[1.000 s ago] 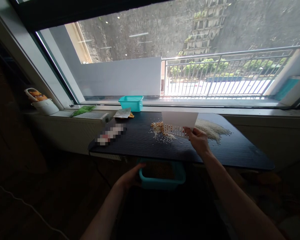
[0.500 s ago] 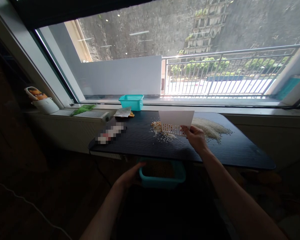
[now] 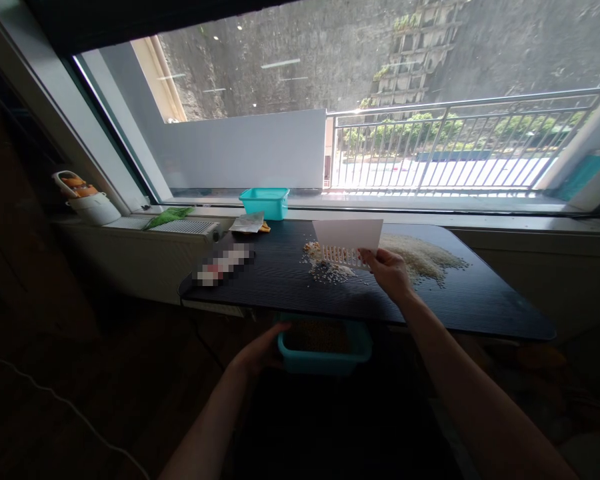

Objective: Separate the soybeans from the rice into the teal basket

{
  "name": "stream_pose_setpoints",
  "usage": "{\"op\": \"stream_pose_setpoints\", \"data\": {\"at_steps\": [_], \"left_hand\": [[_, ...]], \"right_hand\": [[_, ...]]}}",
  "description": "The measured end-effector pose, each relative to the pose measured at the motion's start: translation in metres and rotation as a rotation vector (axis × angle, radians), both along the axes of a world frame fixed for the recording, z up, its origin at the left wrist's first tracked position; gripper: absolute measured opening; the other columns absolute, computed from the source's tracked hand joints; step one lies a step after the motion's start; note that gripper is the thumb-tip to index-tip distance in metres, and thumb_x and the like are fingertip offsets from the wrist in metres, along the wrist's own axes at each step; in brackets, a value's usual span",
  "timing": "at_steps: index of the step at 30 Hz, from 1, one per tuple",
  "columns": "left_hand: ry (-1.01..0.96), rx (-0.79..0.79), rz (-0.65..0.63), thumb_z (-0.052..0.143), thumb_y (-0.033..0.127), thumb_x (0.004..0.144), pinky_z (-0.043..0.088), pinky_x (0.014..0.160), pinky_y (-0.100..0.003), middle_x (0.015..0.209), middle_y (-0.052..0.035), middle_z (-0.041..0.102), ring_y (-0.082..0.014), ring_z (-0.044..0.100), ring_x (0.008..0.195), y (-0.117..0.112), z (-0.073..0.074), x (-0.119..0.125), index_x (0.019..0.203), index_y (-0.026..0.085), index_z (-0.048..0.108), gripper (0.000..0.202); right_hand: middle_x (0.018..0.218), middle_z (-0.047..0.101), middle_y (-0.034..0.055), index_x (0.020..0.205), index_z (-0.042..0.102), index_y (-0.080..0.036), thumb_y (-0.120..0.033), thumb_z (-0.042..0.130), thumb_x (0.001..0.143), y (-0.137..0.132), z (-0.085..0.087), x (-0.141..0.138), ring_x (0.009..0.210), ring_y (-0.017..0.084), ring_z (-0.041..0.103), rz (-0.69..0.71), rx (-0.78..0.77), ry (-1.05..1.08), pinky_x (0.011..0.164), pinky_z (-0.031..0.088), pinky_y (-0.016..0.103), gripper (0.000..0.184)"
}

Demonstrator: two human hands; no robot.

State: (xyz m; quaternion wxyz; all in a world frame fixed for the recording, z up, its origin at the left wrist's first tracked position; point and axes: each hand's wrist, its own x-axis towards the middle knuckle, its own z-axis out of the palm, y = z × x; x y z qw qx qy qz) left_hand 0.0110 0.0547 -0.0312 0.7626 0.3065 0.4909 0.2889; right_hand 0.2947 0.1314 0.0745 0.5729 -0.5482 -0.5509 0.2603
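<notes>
My right hand (image 3: pixel 391 272) grips the lower right corner of a white slotted scraper (image 3: pixel 347 242), held upright on the black table (image 3: pixel 480 300). Its slotted edge rests on a small mix of yellow beans and white rice (image 3: pixel 325 261). A larger heap of rice (image 3: pixel 420 253) lies to the right behind it. My left hand (image 3: pixel 260 350) holds the left side of a teal tub (image 3: pixel 325 347) just under the table's front edge; brownish beans fill the tub.
A second teal tub (image 3: pixel 264 202) stands on the window sill at the back. A foil packet (image 3: pixel 247 224) lies beside it, and a blurred object (image 3: pixel 223 264) rests on the table's left. White pots (image 3: pixel 87 203) sit at the far left. A cable (image 3: pixel 55 400) crosses the floor.
My right hand has slid the scraper a little to the left over the grain mix. The left hand and the tub have stayed in place.
</notes>
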Motion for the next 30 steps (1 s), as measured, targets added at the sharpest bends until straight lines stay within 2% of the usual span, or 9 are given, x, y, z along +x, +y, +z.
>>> {"op": "stream_pose_setpoints", "data": {"at_steps": [5, 12, 20, 25, 30], "left_hand": [[-0.024, -0.024, 0.009, 0.057, 0.05, 0.073, 0.051, 0.079, -0.046, 0.109, -0.0105, 0.065, -0.0276, 0.061, 0.097, 0.001, -0.001, -0.006, 0.109, 0.018, 0.059, 0.048], [-0.036, -0.037, 0.012, 0.055, 0.051, 0.075, 0.052, 0.075, -0.045, 0.098, -0.0096, 0.067, -0.025, 0.064, 0.085, 0.003, 0.001, -0.014, 0.1, 0.017, 0.061, 0.043], [-0.051, -0.032, 0.045, 0.055, 0.05, 0.076, 0.053, 0.073, -0.042, 0.094, -0.0092, 0.069, -0.026, 0.065, 0.086, -0.007, 0.008, -0.022, 0.112, 0.018, 0.057, 0.049], [-0.031, -0.035, 0.089, 0.057, 0.049, 0.076, 0.054, 0.07, -0.038, 0.088, -0.0089, 0.069, -0.0246, 0.067, 0.08, -0.023, 0.018, -0.036, 0.113, 0.015, 0.057, 0.05], [-0.041, -0.048, 0.113, 0.059, 0.05, 0.075, 0.054, 0.067, -0.036, 0.083, -0.0079, 0.069, -0.0223, 0.067, 0.072, -0.03, 0.02, -0.043, 0.113, 0.013, 0.057, 0.053]], "right_hand": [[0.054, 0.053, -0.0017, 0.061, 0.064, -0.017, -0.051, 0.065, 0.065, -0.006, -0.001, 0.001, 0.05, 0.01, 0.041, 0.031, -0.008, 0.022, 0.049, 0.032, 0.025, 0.035], [0.057, 0.057, -0.0009, 0.066, 0.066, -0.018, -0.054, 0.065, 0.065, -0.005, -0.002, -0.002, 0.053, 0.011, 0.045, 0.037, 0.0, 0.077, 0.052, 0.034, 0.025, 0.036], [0.058, 0.059, -0.0003, 0.063, 0.066, -0.018, -0.051, 0.066, 0.065, -0.013, -0.004, -0.01, 0.055, 0.012, 0.048, 0.114, -0.027, 0.074, 0.053, 0.035, 0.025, 0.033], [0.062, 0.061, 0.0001, 0.065, 0.067, -0.018, -0.051, 0.066, 0.066, -0.018, -0.006, -0.012, 0.058, 0.012, 0.05, 0.13, -0.028, 0.096, 0.056, 0.038, 0.025, 0.033], [0.062, 0.061, -0.0001, 0.063, 0.066, -0.018, -0.051, 0.067, 0.067, -0.016, -0.007, -0.018, 0.059, 0.012, 0.051, 0.145, -0.025, 0.103, 0.059, 0.04, 0.026, 0.033]]}}
